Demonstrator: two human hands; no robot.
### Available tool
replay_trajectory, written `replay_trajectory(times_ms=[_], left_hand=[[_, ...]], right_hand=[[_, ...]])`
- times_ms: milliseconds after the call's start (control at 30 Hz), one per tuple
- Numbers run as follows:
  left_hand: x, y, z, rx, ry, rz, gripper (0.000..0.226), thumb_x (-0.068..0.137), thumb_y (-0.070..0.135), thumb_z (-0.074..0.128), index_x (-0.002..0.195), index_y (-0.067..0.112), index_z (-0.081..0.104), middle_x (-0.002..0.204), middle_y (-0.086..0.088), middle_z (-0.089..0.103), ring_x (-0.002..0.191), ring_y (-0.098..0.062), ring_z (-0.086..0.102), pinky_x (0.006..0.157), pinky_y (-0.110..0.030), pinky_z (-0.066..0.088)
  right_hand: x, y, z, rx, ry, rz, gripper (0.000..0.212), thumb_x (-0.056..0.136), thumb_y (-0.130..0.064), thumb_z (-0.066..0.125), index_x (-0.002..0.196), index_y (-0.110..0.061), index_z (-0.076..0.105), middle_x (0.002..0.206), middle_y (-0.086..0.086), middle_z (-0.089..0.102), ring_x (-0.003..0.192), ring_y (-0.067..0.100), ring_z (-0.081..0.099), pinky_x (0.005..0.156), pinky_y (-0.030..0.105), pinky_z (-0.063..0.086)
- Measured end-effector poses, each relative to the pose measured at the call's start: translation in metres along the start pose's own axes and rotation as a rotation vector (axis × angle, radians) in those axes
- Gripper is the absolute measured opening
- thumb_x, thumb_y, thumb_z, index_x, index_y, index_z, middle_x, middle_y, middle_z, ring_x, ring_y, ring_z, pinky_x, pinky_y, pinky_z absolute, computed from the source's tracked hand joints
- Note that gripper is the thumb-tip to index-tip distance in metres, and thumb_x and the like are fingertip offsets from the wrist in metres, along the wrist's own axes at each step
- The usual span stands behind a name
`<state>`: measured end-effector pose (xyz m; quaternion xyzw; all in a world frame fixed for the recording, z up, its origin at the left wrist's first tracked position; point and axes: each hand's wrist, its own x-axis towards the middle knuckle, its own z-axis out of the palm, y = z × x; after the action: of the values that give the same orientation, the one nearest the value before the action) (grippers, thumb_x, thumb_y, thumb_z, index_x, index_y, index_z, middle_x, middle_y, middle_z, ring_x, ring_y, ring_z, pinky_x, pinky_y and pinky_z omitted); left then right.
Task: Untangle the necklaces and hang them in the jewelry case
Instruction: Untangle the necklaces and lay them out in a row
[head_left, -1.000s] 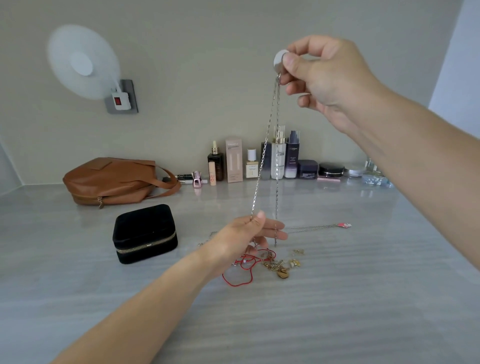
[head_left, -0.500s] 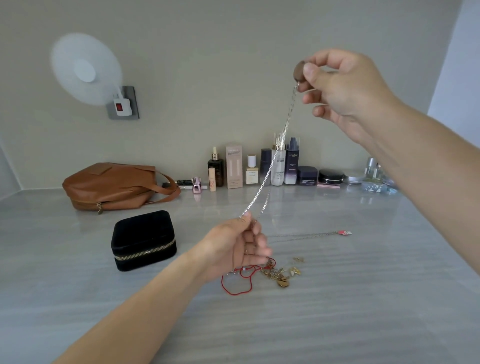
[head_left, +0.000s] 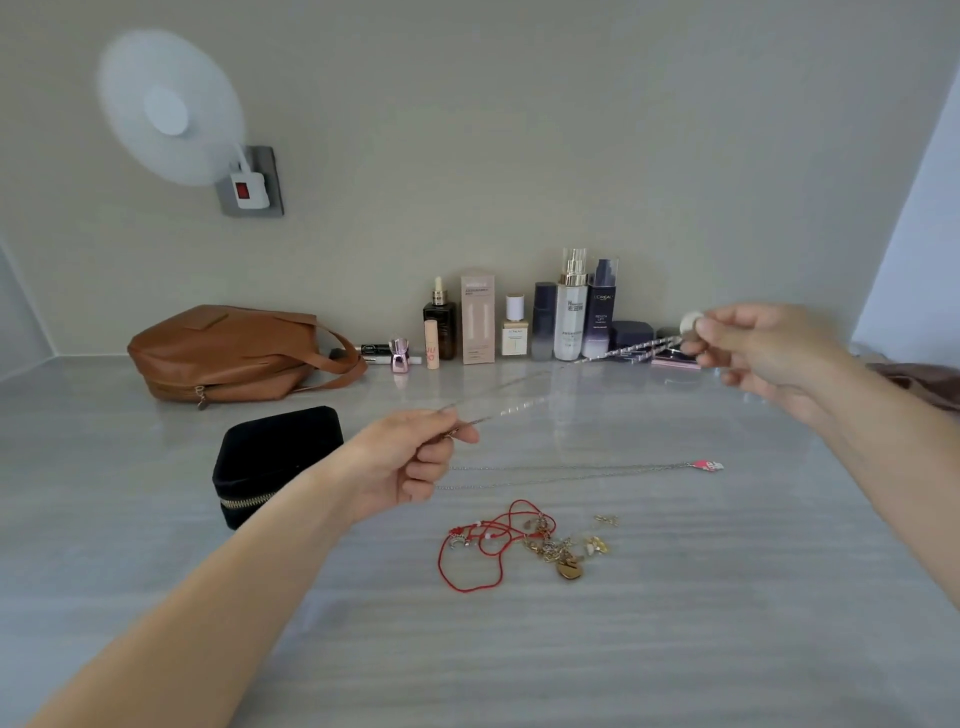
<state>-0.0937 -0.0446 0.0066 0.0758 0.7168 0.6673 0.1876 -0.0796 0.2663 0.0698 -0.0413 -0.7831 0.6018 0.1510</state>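
Left grip (head_left: 410, 462) and right grip (head_left: 769, 353) pinch silver chain (head_left: 636, 346) stretched above table (head_left: 727, 597)

Outstretched arms hold the left hand (head_left: 410, 462) and right hand (head_left: 763, 353) apart, each pinching the silver necklace (head_left: 636, 346).

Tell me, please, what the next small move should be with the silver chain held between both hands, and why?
Probably lay the silver chain down straight beside the jewelry case. It stretches between the left hand and the right hand, clear of the tangled pile on the table, while the case is zipped shut, so a hand must be freed to open it.
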Motion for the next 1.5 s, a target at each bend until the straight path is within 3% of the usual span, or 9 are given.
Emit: replay_trajectory(times_ms=[167, 300, 433, 567, 667, 800, 933, 1100, 1500], left_hand=[[0.01, 0.004, 0.0, 0.24, 0.066, -0.089, 0.034, 0.096, 0.03, 0.038, 0.082, 0.01, 0.062, 0.047, 0.006, 0.031, 0.04, -0.008, 0.023, 0.036, -0.018, 0.016], [0.028, 0.02, -0.002, 0.478, 0.039, -0.243, 0.028, 0.092, 0.025, 0.038, 0.081, 0.011, 0.059, 0.047, 0.006, 0.027, 0.037, -0.008, 0.018, 0.035, -0.017, 0.013], [0.046, 0.024, -0.002, 0.636, -0.006, -0.326, 0.026, 0.093, 0.026, 0.037, 0.081, 0.012, 0.057, 0.05, 0.006, 0.026, 0.038, -0.008, 0.017, 0.035, -0.016, 0.012], [0.06, 0.017, -0.002, 0.827, -0.039, -0.399, 0.027, 0.092, 0.025, 0.036, 0.074, 0.014, 0.051, 0.051, 0.004, 0.034, 0.036, -0.008, 0.02, 0.036, -0.015, 0.013], [0.066, 0.02, -0.006, 0.958, -0.026, -0.437, 0.028, 0.094, 0.026, 0.037, 0.074, 0.013, 0.053, 0.055, 0.002, 0.043, 0.035, -0.008, 0.025, 0.035, -0.014, 0.015], [0.069, 0.024, -0.012, 1.011, -0.045, -0.449, 0.029, 0.092, 0.033, 0.044, 0.075, 0.013, 0.056, 0.058, 0.002, 0.048, 0.039, -0.008, 0.029, 0.036, -0.016, 0.017], [0.071, 0.023, -0.024, 1.012, -0.031, -0.424, 0.031, 0.089, 0.033, 0.052, 0.066, 0.013, 0.054, 0.051, 0.004, 0.053, 0.038, -0.009, 0.029, 0.037, -0.015, 0.016], [0.072, 0.025, -0.027, 1.075, 0.032, -0.393, 0.03, 0.087, 0.033, 0.053, 0.063, 0.015, 0.049, 0.046, 0.004, 0.04, 0.037, -0.011, 0.024, 0.038, -0.016, 0.015], [0.071, 0.024, -0.029, 1.162, 0.149, -0.271, 0.011, 0.085, 0.024, 0.055, 0.084, 0.013, 0.055, 0.057, -0.002, 0.04, 0.043, -0.015, 0.031, 0.038, -0.016, 0.026]], right_hand=[[0.007, 0.045, 0.004, -0.157, -0.005, 0.033, 0.009, 0.09, -0.013, 0.053, 0.085, -0.016, 0.06, 0.077, 0.0, 0.065, 0.044, -0.006, 0.056, 0.053, 0.021, 0.036], [0.015, 0.072, 0.008, -0.192, 0.002, 0.044, 0.007, 0.088, -0.009, 0.056, 0.089, -0.009, 0.063, 0.08, 0.009, 0.066, 0.061, 0.011, 0.055, 0.049, 0.004, 0.041], [0.019, 0.093, 0.01, -0.251, 0.055, 0.038, 0.004, 0.083, -0.01, 0.063, 0.084, -0.009, 0.066, 0.083, 0.011, 0.065, 0.07, 0.021, 0.056, 0.065, 0.026, 0.045], [0.018, 0.099, 0.013, -0.293, 0.013, 0.024, 0.003, 0.082, -0.013, 0.064, 0.081, -0.012, 0.067, 0.076, 0.005, 0.06, 0.065, 0.017, 0.051, 0.05, 0.025, 0.042], [0.02, 0.102, 0.015, -0.37, -0.052, -0.013, 0.012, 0.081, -0.012, 0.066, 0.071, -0.018, 0.065, 0.071, 0.003, 0.062, 0.061, 0.014, 0.051, 0.054, 0.024, 0.04], [0.021, 0.105, 0.012, -0.427, -0.064, -0.026, 0.006, 0.08, -0.016, 0.068, 0.075, -0.019, 0.068, 0.078, 0.007, 0.068, 0.071, 0.022, 0.06, 0.065, 0.027, 0.044], [0.02, 0.108, 0.013, -0.43, -0.051, -0.036, 0.009, 0.079, -0.016, 0.069, 0.071, -0.022, 0.068, 0.072, 0.002, 0.067, 0.062, 0.018, 0.059, 0.06, 0.026, 0.045], [0.024, 0.111, 0.012, -0.429, -0.022, -0.024, 0.015, 0.078, -0.017, 0.069, 0.068, -0.028, 0.066, 0.071, -0.005, 0.065, 0.066, 0.017, 0.058, 0.07, 0.031, 0.048], [0.024, 0.109, 0.014, -0.472, 0.026, -0.039, 0.008, 0.081, -0.015, 0.066, 0.081, -0.012, 0.073, 0.079, 0.005, 0.066, 0.066, 0.022, 0.059, 0.056, 0.025, 0.04]])
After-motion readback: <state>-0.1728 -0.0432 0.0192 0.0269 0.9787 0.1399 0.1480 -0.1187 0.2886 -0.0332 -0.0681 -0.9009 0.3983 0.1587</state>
